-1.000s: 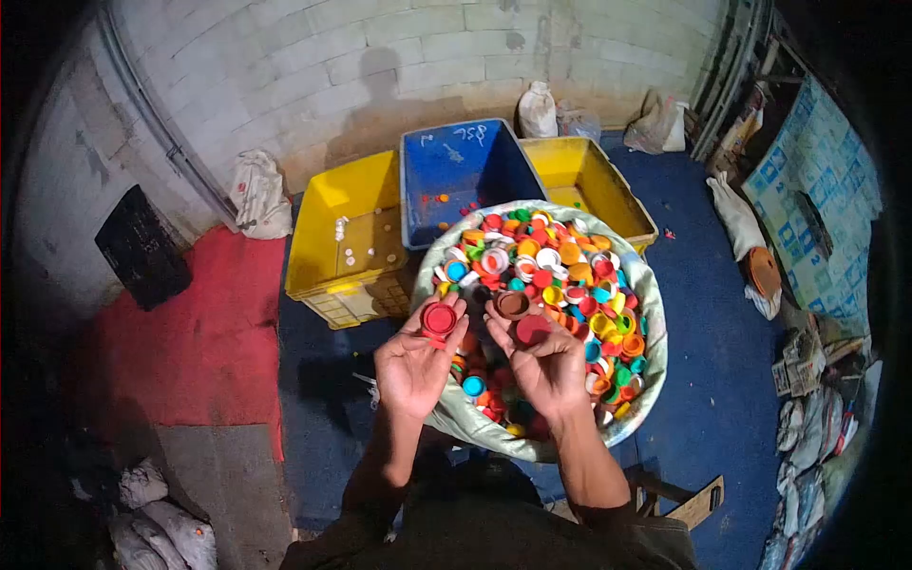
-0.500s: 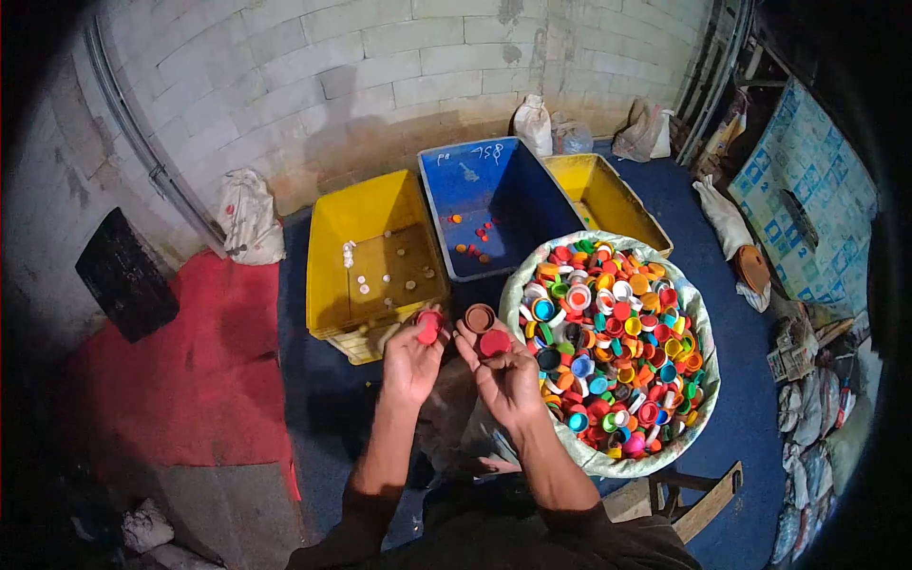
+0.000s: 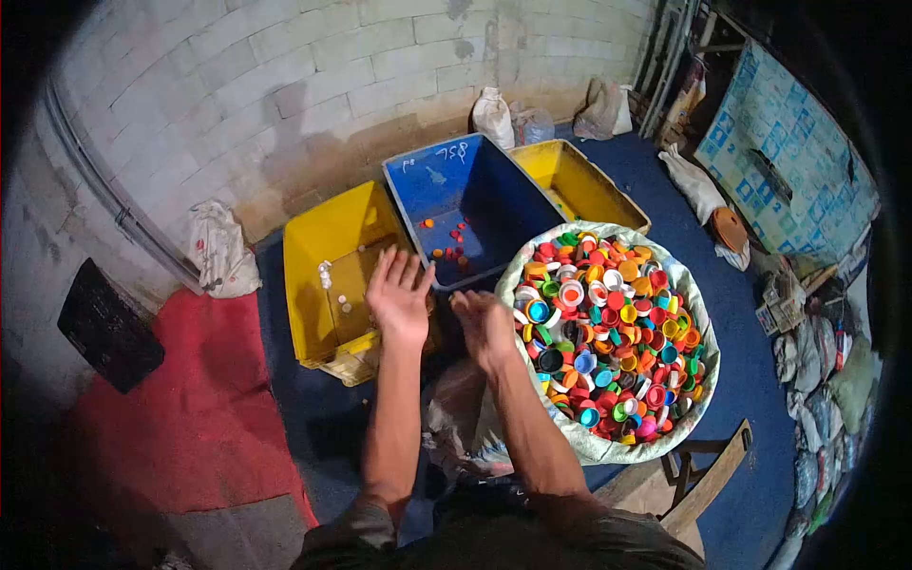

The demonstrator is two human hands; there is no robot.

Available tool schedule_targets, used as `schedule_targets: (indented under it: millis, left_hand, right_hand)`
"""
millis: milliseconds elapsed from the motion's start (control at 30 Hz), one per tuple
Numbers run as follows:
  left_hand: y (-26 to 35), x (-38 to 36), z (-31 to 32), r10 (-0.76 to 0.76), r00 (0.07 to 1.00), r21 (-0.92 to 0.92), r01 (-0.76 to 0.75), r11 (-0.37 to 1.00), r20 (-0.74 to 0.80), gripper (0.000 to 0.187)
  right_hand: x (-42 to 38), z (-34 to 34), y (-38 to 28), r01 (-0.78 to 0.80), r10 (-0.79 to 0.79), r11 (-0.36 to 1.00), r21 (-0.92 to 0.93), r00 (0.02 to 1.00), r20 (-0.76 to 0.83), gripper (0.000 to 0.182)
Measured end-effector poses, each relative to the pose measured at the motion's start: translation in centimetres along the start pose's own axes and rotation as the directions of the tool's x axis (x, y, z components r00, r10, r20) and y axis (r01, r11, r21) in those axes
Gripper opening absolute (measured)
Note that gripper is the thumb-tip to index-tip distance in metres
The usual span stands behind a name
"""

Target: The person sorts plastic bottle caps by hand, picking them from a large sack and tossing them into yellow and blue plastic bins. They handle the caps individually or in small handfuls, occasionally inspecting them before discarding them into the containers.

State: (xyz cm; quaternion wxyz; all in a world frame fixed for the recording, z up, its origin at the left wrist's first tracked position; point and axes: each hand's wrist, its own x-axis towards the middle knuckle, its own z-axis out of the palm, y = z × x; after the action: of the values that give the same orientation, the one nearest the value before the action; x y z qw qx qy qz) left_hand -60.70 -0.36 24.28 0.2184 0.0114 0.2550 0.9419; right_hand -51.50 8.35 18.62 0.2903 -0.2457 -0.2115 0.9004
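Observation:
My left hand [image 3: 400, 296] is raised with fingers spread over the right side of the left yellow bin [image 3: 302, 285], and nothing shows in it. Close by, my right hand [image 3: 484, 328] is near the front edge of the blue bin [image 3: 404, 195]; its fingers are partly hidden and blurred. Several red and orange caps [image 3: 457, 234] lie in the blue bin. White caps [image 3: 325, 274] are in the left yellow bin. To the right of my hands stands a large sack [image 3: 701, 294] full of colourful plastic caps [image 3: 608, 332].
Another yellow bin [image 3: 608, 195] stands behind the sack. A wooden stool [image 3: 708, 480] is at the lower right, a red mat [image 3: 199, 399] at the left. Filled bags [image 3: 493, 118] lean on the wall, and more bags [image 3: 817, 418] line the right side.
The red and brown caps that were in my hands no longer show there. Both hands have moved forward, and my left hand has opened. The view has shifted to the right.

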Motion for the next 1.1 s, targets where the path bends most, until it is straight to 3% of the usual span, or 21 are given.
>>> schedule_targets:
  millis: [33, 100, 133, 167, 233, 400, 533, 800, 1100]
  left_hand:
    - [1.1, -2.9, 0.5, 0.066, 0.982, -0.106, -0.048, 0.993, 0.177, 0.022]
    - [3.3, -10.2, 3.6, 0.253, 0.883, -0.231, -0.171, 0.958, 0.396, 0.017]
    - [4.3, -14.8, 6.0, 0.291, 0.917, -0.172, -0.251, 0.953, 0.273, 0.014]
    - [4.7, -17.5, 6.5, 0.312, 0.911, -0.099, -0.296, 0.95, 0.269, 0.013]
    - [5.2, -21.2, 5.8, 0.381, 0.863, 0.032, -0.414, 0.91, 0.332, 0.013]
    - [3.5, -24.1, 3.5, 0.475, 0.753, 0.276, -0.627, 0.729, 0.455, 0.013]
    - [1.0, -25.6, 3.0, 0.501, 0.71, 0.409, -0.699, 0.587, 0.495, 0.013]
    - [-6.1, -29.6, 4.4, 0.55, 0.647, 0.591, -0.745, 0.309, 0.528, 0.016]
    - [-12.6, -35.2, 7.0, 0.537, 0.586, 0.718, -0.694, -0.053, 0.607, 0.021]
  right_hand:
    - [-2.0, -0.4, 0.5, 0.017, -0.013, 0.999, -0.051, 0.997, 0.073, 0.029]
    - [-7.7, 0.5, -0.3, -0.091, 0.101, 0.98, -0.177, 0.994, 0.047, 0.053]
    - [-9.3, -0.5, 0.0, -0.103, 0.127, 0.976, -0.192, 0.985, 0.114, 0.058]
    - [-10.8, -1.6, 0.4, -0.116, 0.154, 0.971, -0.211, 0.972, 0.178, 0.062]
    - [-13.4, -2.4, -0.2, -0.189, 0.257, 0.938, -0.29, 0.942, 0.217, 0.061]
    - [-17.4, -4.6, -2.9, -0.173, 0.27, 0.942, -0.287, 0.899, 0.345, 0.061]
    - [-19.2, -5.2, -6.8, -0.108, 0.255, 0.933, -0.343, 0.871, 0.419, 0.063]
    - [-21.7, -10.0, -15.8, -0.02, 0.254, 0.937, -0.348, 0.724, 0.641, 0.068]
    - [-22.4, -15.5, -24.2, -0.06, 0.383, 0.89, -0.453, 0.638, 0.668, 0.069]
